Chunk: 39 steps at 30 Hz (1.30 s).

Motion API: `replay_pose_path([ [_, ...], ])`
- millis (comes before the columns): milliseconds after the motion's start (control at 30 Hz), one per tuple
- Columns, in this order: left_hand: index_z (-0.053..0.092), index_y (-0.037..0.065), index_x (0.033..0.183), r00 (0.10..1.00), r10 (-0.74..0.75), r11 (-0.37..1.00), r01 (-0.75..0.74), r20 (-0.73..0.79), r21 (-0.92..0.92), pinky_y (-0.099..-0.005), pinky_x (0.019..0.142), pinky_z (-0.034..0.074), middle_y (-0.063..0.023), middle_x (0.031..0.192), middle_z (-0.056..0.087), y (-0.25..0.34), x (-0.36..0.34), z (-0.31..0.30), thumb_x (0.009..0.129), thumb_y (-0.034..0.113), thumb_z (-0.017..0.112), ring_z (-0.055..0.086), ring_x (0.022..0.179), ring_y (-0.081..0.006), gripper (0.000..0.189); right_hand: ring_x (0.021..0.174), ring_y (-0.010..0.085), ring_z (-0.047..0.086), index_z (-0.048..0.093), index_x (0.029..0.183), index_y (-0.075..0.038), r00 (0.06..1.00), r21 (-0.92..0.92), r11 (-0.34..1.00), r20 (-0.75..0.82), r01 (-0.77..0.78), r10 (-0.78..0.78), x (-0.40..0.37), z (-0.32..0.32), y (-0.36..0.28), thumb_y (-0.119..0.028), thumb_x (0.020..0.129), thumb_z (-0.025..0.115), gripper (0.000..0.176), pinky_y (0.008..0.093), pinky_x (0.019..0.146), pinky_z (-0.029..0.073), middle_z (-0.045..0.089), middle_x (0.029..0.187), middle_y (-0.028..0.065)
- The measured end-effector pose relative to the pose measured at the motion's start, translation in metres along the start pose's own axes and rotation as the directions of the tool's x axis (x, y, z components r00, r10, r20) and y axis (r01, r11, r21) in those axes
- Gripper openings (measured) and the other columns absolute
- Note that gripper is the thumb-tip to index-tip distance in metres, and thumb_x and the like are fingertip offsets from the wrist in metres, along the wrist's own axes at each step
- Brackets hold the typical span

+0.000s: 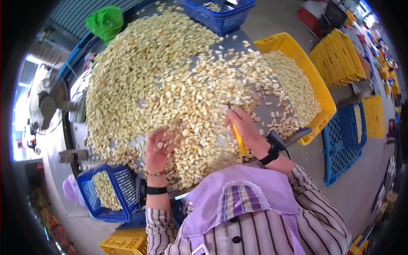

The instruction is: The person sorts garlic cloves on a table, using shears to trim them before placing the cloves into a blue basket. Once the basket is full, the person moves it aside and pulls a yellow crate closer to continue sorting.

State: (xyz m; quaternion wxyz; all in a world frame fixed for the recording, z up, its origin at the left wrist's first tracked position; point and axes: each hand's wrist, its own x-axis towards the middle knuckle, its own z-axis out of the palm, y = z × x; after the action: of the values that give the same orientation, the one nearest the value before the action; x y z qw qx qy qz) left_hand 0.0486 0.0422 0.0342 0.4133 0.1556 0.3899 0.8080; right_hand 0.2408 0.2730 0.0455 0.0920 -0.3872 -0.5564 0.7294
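Pale, garlic-like cloves (187,93) are heaped and spread over a grey metal table (265,111). My right hand (244,127) is closed around a yellow-handled tool (239,140), near the middle right of the pile; a pale tip shows at its fingers. Left of it, my left hand (158,148) hovers over the near edge of the pile with its fingers curved and spread. A single clove (160,145) shows at its palm and fingers, held there.
A yellow crate (325,100) of cloves adjoins the table's right side. Blue baskets stand at the lower left (123,216) and top (225,23). A green bag (105,22) lies at the upper left, above a fan (47,105). Yellow crates (338,57) are stacked at right.
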Motion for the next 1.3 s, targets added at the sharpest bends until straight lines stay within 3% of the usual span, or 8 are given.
replay_pose_path([
  [100,0.056,0.005,0.112,0.998,0.016,0.981,-0.028,-0.061,-0.192,-0.0271,0.069,0.051,-0.0131,0.109,0.061,0.008,0.021,-0.026,0.091,0.018,0.055,0.059,0.095,-0.0229,0.025,0.047,0.008,0.046,0.055,0.086,-0.003,1.0,0.051,0.999,0.02,-0.001,0.0,0.003,0.006,0.003,-0.033,0.094,0.05,0.032,0.0231,0.043,0.039,0.057,0.075,0.0036],
  [167,0.057,0.003,0.112,0.88,0.085,0.876,0.157,-0.467,0.456,-0.0254,0.071,0.048,-0.0098,0.103,0.063,0.008,0.048,-0.024,0.086,0.022,0.063,0.06,0.092,-0.0171,0.033,0.048,0.0082,0.047,0.055,0.087,-0.001,0.999,0.091,0.995,0.016,0.047,-0.049,0.006,0.011,0.008,-0.032,0.095,0.049,0.032,0.0234,0.043,0.039,0.056,0.074,0.0039],
  [267,0.059,0.001,0.113,0.909,0.383,0.486,-0.05,-0.162,0.873,-0.0281,0.075,0.049,-0.0105,0.097,0.065,-0.018,0.1,-0.015,0.085,0.02,0.063,0.061,0.087,-0.0187,0.034,0.049,0.0081,0.047,0.055,0.089,0.0,0.997,0.037,0.998,0.054,0.046,-0.048,0.006,0.01,0.008,-0.03,0.095,0.048,0.031,0.0234,0.043,0.039,0.056,0.074,0.0041],
  [367,0.061,0.011,0.113,0.841,0.507,-0.155,-0.125,0.188,0.98,-0.0355,0.077,0.05,-0.0121,0.109,0.061,-0.043,0.135,0.011,0.084,0.022,0.062,0.063,0.088,-0.0286,0.031,0.049,0.0079,0.048,0.055,0.094,0.0,0.997,0.016,0.998,0.058,0.053,-0.054,0.002,0.01,0.005,-0.029,0.095,0.047,0.03,0.0232,0.044,0.04,0.056,0.074,0.0039],
  [500,0.064,0.019,0.1,0.98,0.201,-0.301,0.047,0.015,0.953,-0.0413,0.068,0.05,-0.0095,0.099,0.061,-0.064,0.158,0.015,0.084,0.025,0.058,0.062,0.081,-0.0316,0.019,0.049,0.0079,0.048,0.055,0.096,-0.001,0.994,-0.018,0.997,0.078,0.078,-0.076,0.001,0.006,0.006,-0.027,0.096,0.046,0.028,0.0223,0.043,0.04,0.056,0.074,0.0037],
  [833,0.062,0.008,0.085,0.985,0.175,-0.095,0.016,0.001,0.995,-0.0399,0.064,0.048,-0.0116,0.084,0.061,-0.061,0.089,0.013,0.077,0.034,0.062,0.06,0.072,-0.0321,0.027,0.048,0.0087,0.048,0.054,0.093,-0.002,0.999,-0.001,1.0,0.044,0.0,0.0,0.006,0.014,0.017,-0.032,0.095,0.048,0.031,0.0231,0.043,0.04,0.057,0.074,0.0038],
  [1000,0.065,0.008,0.094,0.969,0.232,0.09,-0.108,0.084,0.99,-0.0362,0.064,0.048,-0.0116,0.084,0.062,-0.081,0.047,0.017,0.077,0.026,0.066,0.06,0.072,-0.0286,0.025,0.048,0.0096,0.049,0.055,0.098,-0.004,0.997,0.002,1.0,0.072,0.01,-0.01,-0.008,0.0,0.034,-0.036,0.094,0.049,0.033,0.0243,0.044,0.041,0.059,0.078,0.0052],
  [1300,0.066,-0.003,0.09,0.984,0.133,0.339,0.068,-0.119,0.938,-0.0286,0.063,0.046,-0.0092,0.08,0.065,-0.035,0.021,-0.004,0.08,0.023,0.069,0.058,0.069,-0.0147,0.028,0.055,0.0147,0.053,0.045,0.115,-0.006,0.933,0.399,0.912,-0.357,0.098,0.056,-0.011,-0.054,0.012,-0.049,0.09,0.051,0.05,0.0299,0.044,0.043,0.06,0.09,0.0095],
])
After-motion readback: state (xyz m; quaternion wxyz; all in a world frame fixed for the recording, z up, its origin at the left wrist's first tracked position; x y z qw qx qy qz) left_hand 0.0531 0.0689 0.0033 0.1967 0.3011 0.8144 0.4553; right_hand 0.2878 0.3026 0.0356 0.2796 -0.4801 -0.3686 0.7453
